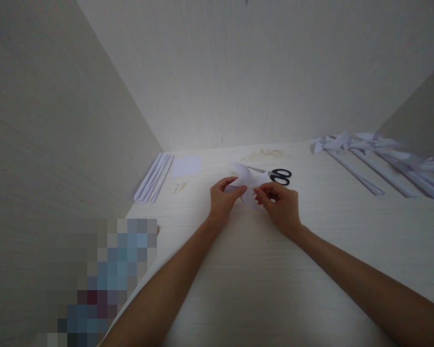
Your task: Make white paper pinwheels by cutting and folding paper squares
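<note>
Resting low over the pale wood-grain worktop [246,270], the left hand [222,200] and the right hand [280,205] are both closed on a white folded paper piece with curved, petal-like flaps [246,179], which is held between them, just above or on the worktop; whether it touches the surface cannot be told. The paper's left edge is pinched by the left hand's thumb and fingers, and its lower right part is pinched at the right hand's fingertips. Just beyond the right hand, a pair of black-handled scissors [279,175] is laid flat, blades pointing left behind the paper. Beyond and to the left of the left hand, a small white square sheet of paper [186,166] is seen, with a few thin pale wooden sticks [181,187] near it and a row of long white rolled paper strips [155,178] further left against the wall. Far to the right of the right hand, several finished white paper pinwheels on long paper stems [376,159] are laid out side by side. Judged from this, several pieces are already completed, while the one in hand appears only partly shaped: its flaps are bent inward, but no stick or stem is yet attached.
</note>
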The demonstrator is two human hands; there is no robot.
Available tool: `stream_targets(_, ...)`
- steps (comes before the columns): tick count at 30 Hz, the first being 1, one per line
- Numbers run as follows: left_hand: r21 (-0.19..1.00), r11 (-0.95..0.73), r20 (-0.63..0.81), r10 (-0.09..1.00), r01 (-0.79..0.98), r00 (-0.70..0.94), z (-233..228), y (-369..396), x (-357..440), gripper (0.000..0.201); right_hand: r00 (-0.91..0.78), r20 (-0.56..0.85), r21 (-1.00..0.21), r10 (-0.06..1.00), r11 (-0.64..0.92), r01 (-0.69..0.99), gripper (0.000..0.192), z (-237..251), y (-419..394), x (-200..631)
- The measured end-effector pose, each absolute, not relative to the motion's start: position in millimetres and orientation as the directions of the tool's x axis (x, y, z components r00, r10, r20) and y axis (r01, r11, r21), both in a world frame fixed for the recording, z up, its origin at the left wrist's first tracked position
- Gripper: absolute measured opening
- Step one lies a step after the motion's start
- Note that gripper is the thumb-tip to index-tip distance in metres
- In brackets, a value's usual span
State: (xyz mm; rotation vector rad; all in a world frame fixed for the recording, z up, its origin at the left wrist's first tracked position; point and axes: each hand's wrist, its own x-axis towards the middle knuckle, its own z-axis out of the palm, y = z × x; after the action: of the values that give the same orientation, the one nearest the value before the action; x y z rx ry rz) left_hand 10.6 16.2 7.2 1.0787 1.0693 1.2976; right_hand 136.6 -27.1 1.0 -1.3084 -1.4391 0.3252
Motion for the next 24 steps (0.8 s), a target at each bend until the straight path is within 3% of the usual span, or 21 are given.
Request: stream_targets(24, 0.984, -0.012, 0.02, 0.999, -0.176, 0.045, 4.1, 18.8, 9.0, 0.039, 0.242, 0.422, -0.857, 0.874, 0.298, 0.42, 0.016, -2.5, -23.8, 137.9)
